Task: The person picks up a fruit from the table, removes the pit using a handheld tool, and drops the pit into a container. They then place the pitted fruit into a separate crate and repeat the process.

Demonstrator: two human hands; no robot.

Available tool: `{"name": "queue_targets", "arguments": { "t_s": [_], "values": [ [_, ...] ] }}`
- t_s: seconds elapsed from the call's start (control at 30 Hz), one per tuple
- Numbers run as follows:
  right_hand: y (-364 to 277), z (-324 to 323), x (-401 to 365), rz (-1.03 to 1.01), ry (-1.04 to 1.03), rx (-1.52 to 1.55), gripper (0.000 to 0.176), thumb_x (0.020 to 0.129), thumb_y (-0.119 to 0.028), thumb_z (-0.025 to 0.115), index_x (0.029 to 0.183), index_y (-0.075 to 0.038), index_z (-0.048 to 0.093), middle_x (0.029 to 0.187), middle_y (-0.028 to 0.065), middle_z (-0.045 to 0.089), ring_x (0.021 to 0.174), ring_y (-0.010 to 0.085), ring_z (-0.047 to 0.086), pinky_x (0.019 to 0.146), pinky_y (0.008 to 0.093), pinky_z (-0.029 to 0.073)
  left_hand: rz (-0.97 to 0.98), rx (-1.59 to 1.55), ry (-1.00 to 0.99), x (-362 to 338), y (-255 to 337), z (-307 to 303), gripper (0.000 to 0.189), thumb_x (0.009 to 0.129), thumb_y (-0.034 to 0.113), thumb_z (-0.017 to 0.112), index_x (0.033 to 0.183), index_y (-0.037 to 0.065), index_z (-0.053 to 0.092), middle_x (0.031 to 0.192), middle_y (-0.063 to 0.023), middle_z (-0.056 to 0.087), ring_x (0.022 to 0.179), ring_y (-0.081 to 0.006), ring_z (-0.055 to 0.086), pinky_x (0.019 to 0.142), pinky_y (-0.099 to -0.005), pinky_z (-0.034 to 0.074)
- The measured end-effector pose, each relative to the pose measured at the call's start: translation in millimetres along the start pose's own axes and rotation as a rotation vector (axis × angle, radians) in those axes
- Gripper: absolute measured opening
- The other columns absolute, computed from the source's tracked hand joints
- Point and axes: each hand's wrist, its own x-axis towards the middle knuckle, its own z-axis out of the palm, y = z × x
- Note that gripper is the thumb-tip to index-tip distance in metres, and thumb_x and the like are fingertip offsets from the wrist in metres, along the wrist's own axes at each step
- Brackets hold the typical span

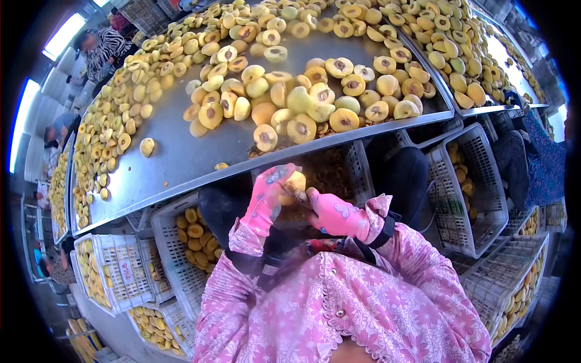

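In my left hand point(266, 199), gloved in pink, is a yellow peach half point(295, 183), gripped between thumb and fingers. My right hand point(340, 215), in a matching glove, is closed right beside that peach. Something slim seems to sit in its fingers against the fruit, but I cannot make out what. Both hands are just off the front edge of a metal table point(181, 181), where many halved peaches point(301, 128) lie, several showing brown centres. Below the hands, a crate point(361, 171) contains brown scraps, partly hidden by the gloves.
A white crate of peach halves point(196, 239) stands left of my legs, another crate point(466, 187) to the right. More filled crates point(118, 272) are stacked at the left. Other people work around the tables, one in a striped top point(104, 53), another in blue point(544, 163).
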Motion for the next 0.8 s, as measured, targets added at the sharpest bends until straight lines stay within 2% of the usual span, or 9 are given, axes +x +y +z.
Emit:
{"name": "queue_targets", "arguments": {
  "t_s": [0.07,0.17,0.27,0.37,0.47,0.63,0.73,0.77,0.8],
  "values": [
    [19,11,4,-0.109,0.064,-0.047,0.028,0.094,-0.026,0.043,0.096,0.0,0.053,0.073,0.0111,0.056,0.064,0.0244,0.053,0.063,0.0378,0.043,0.069,0.001,0.031,8,-17,-5,0.023,0.086,0.017,0.063,0.101,0.0,0.065,0.093,-0.0037,0.065,0.081,-0.0081,0.058,0.072,-0.022,0.046],
    [23,16,4,-0.245,0.077,0.147,0.018,0.091,-0.02,0.05,0.093,-0.002,0.052,0.072,0.0084,0.054,0.061,0.0187,0.051,0.058,0.0327,0.042,0.203,0.023,0.089,11,-29,-3,0.026,0.086,0.017,0.063,0.104,-0.002,0.063,0.092,-0.011,0.066,0.079,-0.0151,0.062,0.069,-0.0254,0.051],
    [-9,-5,-5,0.207,-0.314,0.799,0.01,0.087,-0.015,0.055,0.087,-0.006,0.05,0.068,0.0017,0.051,0.058,0.0102,0.047,0.052,0.0245,0.038,0.271,-0.066,0.112,10,-35,6,0.031,0.087,0.021,0.061,0.108,-0.002,0.059,0.094,-0.0153,0.065,0.074,-0.0206,0.065,0.065,-0.0282,0.055],
    [-21,-10,-14,0.278,-0.442,1.167,0.013,0.086,-0.017,0.058,0.084,-0.01,0.047,0.066,-0.0042,0.047,0.056,0.0039,0.042,0.049,0.0189,0.033,0.218,-0.264,0.065,5,-32,19,0.038,0.09,0.027,0.057,0.117,0.0,0.054,0.099,-0.0175,0.063,0.073,-0.0243,0.064,0.062,-0.0326,0.056],
    [-9,-2,-14,0.169,-0.439,1.208,0.014,0.085,-0.018,0.059,0.084,-0.011,0.047,0.066,-0.0054,0.046,0.055,0.0034,0.042,0.049,0.0185,0.032,0.207,-0.366,0.087,-3,-27,26,0.041,0.091,0.03,0.054,0.119,0.0,0.051,0.103,-0.0181,0.061,0.078,-0.0251,0.064,0.062,-0.0342,0.056],
    [-8,-12,-16,0.07,-0.645,1.013,0.023,0.083,-0.022,0.061,0.098,-0.007,0.053,0.078,-0.0049,0.051,0.065,0.0034,0.048,0.059,0.0202,0.039,0.328,-0.458,0.203,-27,2,-9,0.041,0.09,0.032,0.055,0.119,0.002,0.05,0.104,-0.0172,0.061,0.082,-0.0271,0.063,0.063,-0.0369,0.056],
    [-15,-7,-8,0.203,-0.427,0.883,0.015,0.086,-0.018,0.058,0.092,-0.006,0.051,0.061,0.0002,0.05,0.044,0.0079,0.045,0.041,0.0223,0.036,0.449,-0.595,0.432,-47,29,-85,0.037,0.088,0.027,0.06,0.111,-0.001,0.057,0.097,-0.0178,0.063,0.079,-0.0285,0.064,0.063,-0.0348,0.057],
    [39,25,13,-0.043,-0.229,0.447,0.015,0.086,-0.017,0.057,0.092,-0.005,0.05,0.065,0.0009,0.053,0.055,0.014,0.053,0.051,0.0281,0.042,0.465,-0.276,0.592,-58,32,-114,0.038,0.087,0.029,0.062,0.109,-0.001,0.059,0.096,-0.0172,0.064,0.08,-0.0287,0.064,0.063,-0.0343,0.056],
    [46,21,14,0.046,-0.232,-0.09,0.015,0.088,-0.018,0.055,0.091,-0.005,0.049,0.068,0.0006,0.054,0.065,0.0177,0.055,0.059,0.0323,0.043,0.469,0.055,0.735,-69,32,-145,0.039,0.085,0.031,0.063,0.107,-0.001,0.061,0.095,-0.0167,0.064,0.081,-0.0289,0.064,0.064,-0.0338,0.055]
  ]
}}
